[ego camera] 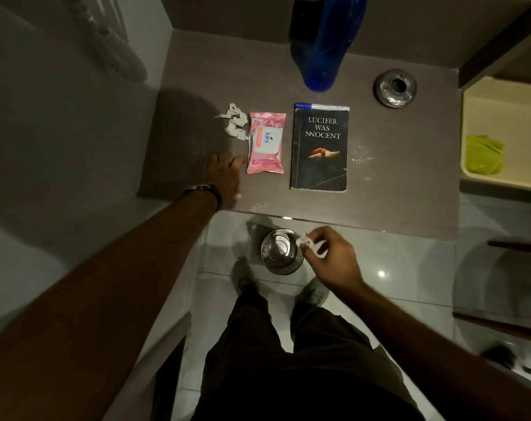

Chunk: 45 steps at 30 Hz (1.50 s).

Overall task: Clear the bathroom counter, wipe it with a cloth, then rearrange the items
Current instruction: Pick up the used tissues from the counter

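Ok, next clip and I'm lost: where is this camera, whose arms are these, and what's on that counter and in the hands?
The one picture comes from a wide-angle camera worn on a person's head, looking down, so you see their own arms, legs and shoes. There is no machine.

The left hand, with a watch on the wrist, rests on the brown counter just left of a pink wipes pack. The right hand is below the counter edge, pinching a small white scrap above a steel bin on the floor.

Also on the counter: a crumpled tissue, a dark book with a pen at its top edge, a blue bottle and a metal ashtray-like dish. White crumbs lie scattered about. A green cloth sits in a tray at right.
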Each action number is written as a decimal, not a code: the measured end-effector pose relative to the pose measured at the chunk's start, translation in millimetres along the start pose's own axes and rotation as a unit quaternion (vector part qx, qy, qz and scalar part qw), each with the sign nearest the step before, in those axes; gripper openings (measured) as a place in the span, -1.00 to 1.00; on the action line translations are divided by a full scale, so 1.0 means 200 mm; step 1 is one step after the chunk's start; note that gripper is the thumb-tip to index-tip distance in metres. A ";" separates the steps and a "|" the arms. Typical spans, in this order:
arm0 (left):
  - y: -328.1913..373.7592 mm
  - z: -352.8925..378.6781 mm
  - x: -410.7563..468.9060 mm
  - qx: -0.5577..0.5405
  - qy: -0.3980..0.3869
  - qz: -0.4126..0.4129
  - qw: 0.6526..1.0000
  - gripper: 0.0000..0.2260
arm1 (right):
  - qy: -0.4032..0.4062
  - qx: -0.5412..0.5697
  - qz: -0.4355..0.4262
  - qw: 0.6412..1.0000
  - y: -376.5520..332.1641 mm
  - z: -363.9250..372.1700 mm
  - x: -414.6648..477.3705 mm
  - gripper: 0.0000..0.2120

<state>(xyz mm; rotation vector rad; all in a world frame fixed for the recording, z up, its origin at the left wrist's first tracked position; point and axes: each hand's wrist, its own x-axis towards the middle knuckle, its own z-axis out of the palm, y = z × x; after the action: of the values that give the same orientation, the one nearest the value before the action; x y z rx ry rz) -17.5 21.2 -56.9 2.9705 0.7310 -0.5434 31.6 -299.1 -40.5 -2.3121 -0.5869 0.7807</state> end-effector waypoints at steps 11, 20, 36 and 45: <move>-0.02 -0.02 0.01 0.000 -0.039 0.007 0.999 -0.14 | -0.210 -0.217 0.076 0.950 0.15 0.27 0.10 -0.36; -0.01 -0.05 -0.02 -0.011 -0.009 0.010 1.000 -0.18 | -0.309 -0.280 0.024 0.909 -0.01 0.14 0.02 -0.44; -0.02 -0.07 -0.02 0.007 -0.011 0.025 1.000 -0.16 | -0.081 -0.346 -0.264 0.897 -1.11 0.04 1.10 -0.37; -0.05 -0.05 -0.02 0.000 0.014 0.035 0.999 -0.13 | -0.068 -0.452 -0.334 0.824 -1.01 0.18 1.15 -0.56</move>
<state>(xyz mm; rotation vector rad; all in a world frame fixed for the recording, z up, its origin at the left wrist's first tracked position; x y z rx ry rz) -22.4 28.3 -45.0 2.9955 0.6274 -0.4987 133.3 -8.4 -14.4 -2.5033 -2.0548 0.3221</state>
